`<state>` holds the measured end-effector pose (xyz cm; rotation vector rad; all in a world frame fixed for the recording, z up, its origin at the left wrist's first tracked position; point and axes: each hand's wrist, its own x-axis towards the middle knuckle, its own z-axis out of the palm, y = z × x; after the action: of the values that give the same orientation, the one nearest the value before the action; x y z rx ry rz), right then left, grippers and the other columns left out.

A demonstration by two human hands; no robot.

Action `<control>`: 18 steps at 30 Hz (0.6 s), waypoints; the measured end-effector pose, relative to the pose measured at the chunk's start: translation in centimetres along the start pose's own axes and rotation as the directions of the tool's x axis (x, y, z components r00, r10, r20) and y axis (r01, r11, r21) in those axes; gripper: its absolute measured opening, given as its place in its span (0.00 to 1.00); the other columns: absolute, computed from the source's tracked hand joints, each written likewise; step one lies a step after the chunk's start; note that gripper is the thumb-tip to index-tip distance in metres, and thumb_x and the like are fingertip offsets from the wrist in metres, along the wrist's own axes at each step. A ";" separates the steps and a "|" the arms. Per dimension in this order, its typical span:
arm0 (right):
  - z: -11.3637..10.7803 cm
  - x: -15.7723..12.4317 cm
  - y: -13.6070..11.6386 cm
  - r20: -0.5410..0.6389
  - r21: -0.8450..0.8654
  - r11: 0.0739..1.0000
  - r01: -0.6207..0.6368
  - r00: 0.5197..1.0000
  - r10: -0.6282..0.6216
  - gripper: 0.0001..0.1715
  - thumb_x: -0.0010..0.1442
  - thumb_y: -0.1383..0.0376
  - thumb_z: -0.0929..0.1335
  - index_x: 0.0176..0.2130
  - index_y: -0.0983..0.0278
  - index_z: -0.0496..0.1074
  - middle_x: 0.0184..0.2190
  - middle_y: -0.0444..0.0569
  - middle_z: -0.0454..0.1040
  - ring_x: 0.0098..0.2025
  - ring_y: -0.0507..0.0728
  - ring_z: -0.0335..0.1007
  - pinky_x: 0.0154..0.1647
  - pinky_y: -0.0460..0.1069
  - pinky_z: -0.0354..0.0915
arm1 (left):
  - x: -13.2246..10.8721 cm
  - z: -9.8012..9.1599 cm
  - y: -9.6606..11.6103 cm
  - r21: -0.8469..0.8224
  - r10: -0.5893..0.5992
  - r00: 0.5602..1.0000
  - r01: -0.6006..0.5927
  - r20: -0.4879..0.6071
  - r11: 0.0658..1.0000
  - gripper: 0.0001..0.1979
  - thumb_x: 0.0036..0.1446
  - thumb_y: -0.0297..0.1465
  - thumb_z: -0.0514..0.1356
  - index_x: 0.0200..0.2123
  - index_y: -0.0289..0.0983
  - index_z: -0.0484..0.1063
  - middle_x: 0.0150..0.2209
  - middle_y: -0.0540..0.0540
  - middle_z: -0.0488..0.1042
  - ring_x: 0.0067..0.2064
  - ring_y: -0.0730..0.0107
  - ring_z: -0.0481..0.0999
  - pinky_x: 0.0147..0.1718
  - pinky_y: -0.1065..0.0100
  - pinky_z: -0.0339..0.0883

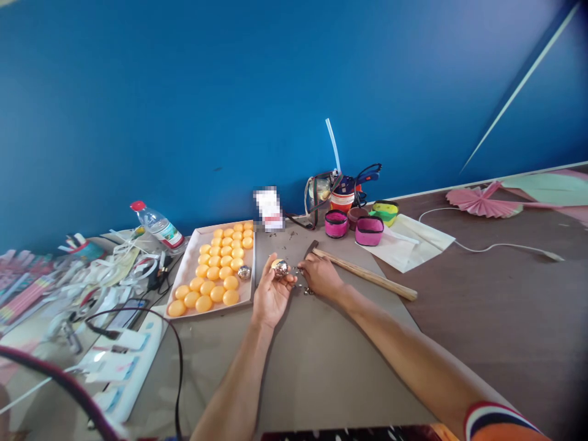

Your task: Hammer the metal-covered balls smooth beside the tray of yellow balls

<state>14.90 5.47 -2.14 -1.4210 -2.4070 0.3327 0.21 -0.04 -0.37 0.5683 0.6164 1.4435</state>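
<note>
In my left hand (pixel 272 294) is a ball (pixel 280 267), held between thumb and curled fingers. Its surface is mostly mirror-like silver, with a yellow-orange patch at the top left. My right hand (pixel 321 275) rests low over the board to the right of the ball. Its fingertips are drawn together among small shiny pieces (pixel 307 291); whatever is between them is too small to make out. A hammer (pixel 367 274) with a wooden handle lies just behind and right of this hand. Left of my hands, a shallow box (pixel 184 257) holds rows of orange balls (pixel 214 274) and one silver-covered ball (pixel 244 272).
Pink fabric rings (pixel 369 231), an orange cup (pixel 342 199) and white paper (pixel 404 251) stand or lie at the back right. On the left are a plastic bottle (pixel 160 228), a power strip (pixel 138 361) and tangled cables. A blue wall (pixel 229 110) rises behind the table.
</note>
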 end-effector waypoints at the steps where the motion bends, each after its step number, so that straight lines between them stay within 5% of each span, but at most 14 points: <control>1: 0.0 0.1 0.0 -0.005 0.019 1.000 -0.007 1.000 0.007 0.13 0.59 0.67 0.61 0.40 0.62 0.72 0.38 0.52 0.70 0.42 0.56 0.65 0.40 0.48 0.53 | 0.0 0.0 -0.1 0.010 0.002 1.000 -0.002 -0.001 1.000 0.21 0.54 0.32 0.58 0.52 0.44 0.64 0.34 0.48 0.73 0.31 0.74 0.71 0.40 0.63 0.65; 6: 0.3 0.2 0.2 -0.059 0.105 0.994 -0.009 0.998 0.015 0.10 0.57 0.68 0.62 0.34 0.64 0.72 0.35 0.50 0.71 0.40 0.54 0.66 0.40 0.47 0.54 | 0.0 -0.1 -0.3 0.052 0.025 0.999 -0.024 -0.021 0.998 0.19 0.51 0.30 0.61 0.48 0.43 0.68 0.34 0.49 0.73 0.31 0.74 0.72 0.42 0.63 0.65; 12: 0.5 0.2 0.4 -0.271 0.343 0.939 0.014 0.959 0.085 0.09 0.49 0.74 0.61 0.31 0.66 0.68 0.33 0.49 0.71 0.35 0.52 0.65 0.36 0.45 0.58 | -0.1 0.0 -0.1 0.050 0.033 0.999 -0.031 -0.036 0.998 0.19 0.48 0.28 0.64 0.45 0.43 0.69 0.34 0.51 0.72 0.30 0.76 0.71 0.37 0.67 0.66; 15: 0.0 0.2 -0.1 -0.234 0.559 0.829 -0.008 0.958 0.167 0.09 0.47 0.73 0.60 0.28 0.64 0.66 0.26 0.45 0.70 0.26 0.50 0.64 0.29 0.44 0.59 | -0.1 0.1 0.0 0.051 0.044 0.998 -0.041 -0.050 0.998 0.19 0.47 0.27 0.64 0.44 0.43 0.69 0.35 0.51 0.72 0.28 0.80 0.69 0.32 0.70 0.65; 18: -0.5 0.3 -0.8 -0.117 0.782 0.621 -0.051 0.967 0.227 0.04 0.50 0.68 0.60 0.28 0.63 0.64 0.17 0.39 0.65 0.18 0.49 0.60 0.21 0.44 0.57 | -0.1 0.2 0.0 0.073 0.039 0.997 -0.034 -0.065 0.997 0.20 0.46 0.26 0.65 0.45 0.43 0.69 0.36 0.50 0.73 0.26 0.81 0.67 0.30 0.72 0.64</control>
<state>14.32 5.37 -1.35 -1.1287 -1.6153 1.0621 0.34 -0.10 -0.20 0.5918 0.7160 1.4838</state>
